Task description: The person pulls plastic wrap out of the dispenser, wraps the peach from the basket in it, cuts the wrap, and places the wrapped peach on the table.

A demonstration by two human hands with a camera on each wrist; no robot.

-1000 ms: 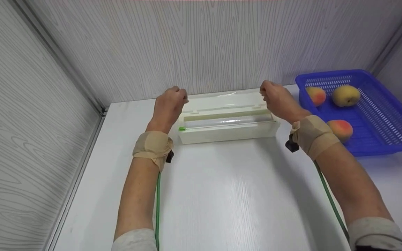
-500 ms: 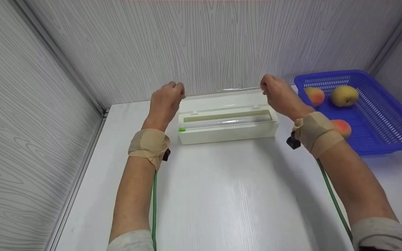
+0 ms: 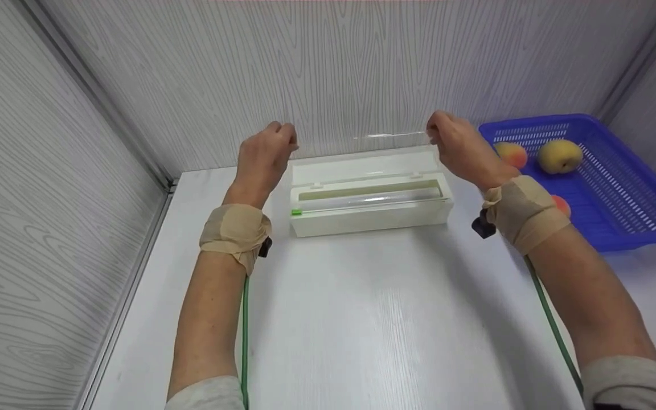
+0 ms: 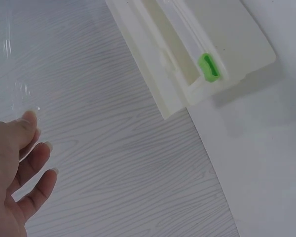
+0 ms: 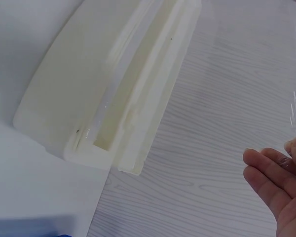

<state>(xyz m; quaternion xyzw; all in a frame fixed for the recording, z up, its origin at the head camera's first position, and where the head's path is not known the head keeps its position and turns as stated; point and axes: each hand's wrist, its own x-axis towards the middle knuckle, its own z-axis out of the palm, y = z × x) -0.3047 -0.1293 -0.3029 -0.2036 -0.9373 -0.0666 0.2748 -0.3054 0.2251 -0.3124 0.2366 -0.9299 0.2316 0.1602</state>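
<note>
A thin sheet of cling film [image 3: 388, 135] stretches between my two hands, its shiny edge showing against the back wall. My left hand [image 3: 265, 156] pinches one corner between thumb and index finger, its other fingers loosely bent in the left wrist view. On the opposite side, my right hand [image 3: 464, 148] pinches the other corner; some film [image 5: 285, 161] is bunched at its fingertips. Below and between the hands stands a white cling film dispenser [image 3: 370, 221], lid folded back, with the clear roll [image 3: 370, 199] inside. A green cutter slide [image 4: 209, 67] sits at its left end.
At the right, a blue plastic basket [image 3: 607, 222] holds a yellow pear-like fruit [image 3: 560, 156] and two peach-like fruits, one [image 3: 560, 205] partly behind my right wrist. A wood-grain wall [image 3: 333, 68] rises close behind the dispenser on the white table [image 3: 351, 319].
Both hands have moved up and slightly apart, raising the film's edge from the dispenser's lid to the wall above it. The dispenser has stayed in place.
</note>
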